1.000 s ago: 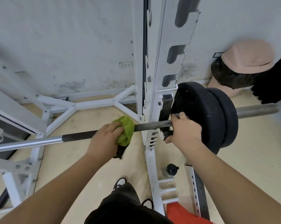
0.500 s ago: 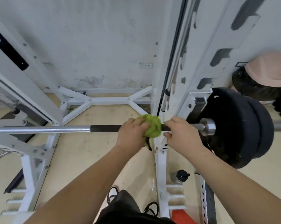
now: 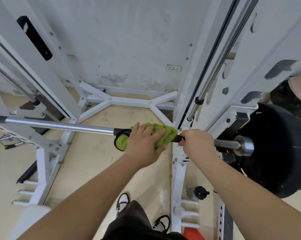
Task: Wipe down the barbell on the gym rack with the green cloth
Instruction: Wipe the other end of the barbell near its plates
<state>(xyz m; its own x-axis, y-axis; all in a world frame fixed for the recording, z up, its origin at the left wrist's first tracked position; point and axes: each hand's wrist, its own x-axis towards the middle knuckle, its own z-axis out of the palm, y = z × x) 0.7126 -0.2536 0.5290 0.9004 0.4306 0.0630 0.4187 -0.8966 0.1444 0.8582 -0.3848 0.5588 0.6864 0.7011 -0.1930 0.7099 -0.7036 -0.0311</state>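
Note:
The barbell (image 3: 59,125) runs across the view at hand height, chrome on the left, dark and knurled near the middle. My left hand (image 3: 143,144) wraps the green cloth (image 3: 162,134) around the dark section, fingers pressed over it. A black-edged corner of the cloth hangs below the bar on the left. Just right of the cloth, my right hand (image 3: 195,143) grips the bar beside the white rack upright (image 3: 179,170). Black weight plates (image 3: 281,153) sit on the bar's right end.
White rack posts (image 3: 47,63) and floor braces (image 3: 129,101) surround me, with a stained wall behind. A dark-capped bottle (image 3: 197,193) stands by the upright's base. My shoes (image 3: 123,203) are on the beige floor. A metal handle (image 3: 9,141) lies at the left.
My left hand has slid the cloth right along the bar until it nearly meets my right hand. My right hand stayed gripping the bar near the upright. The view has tilted down and shifted left.

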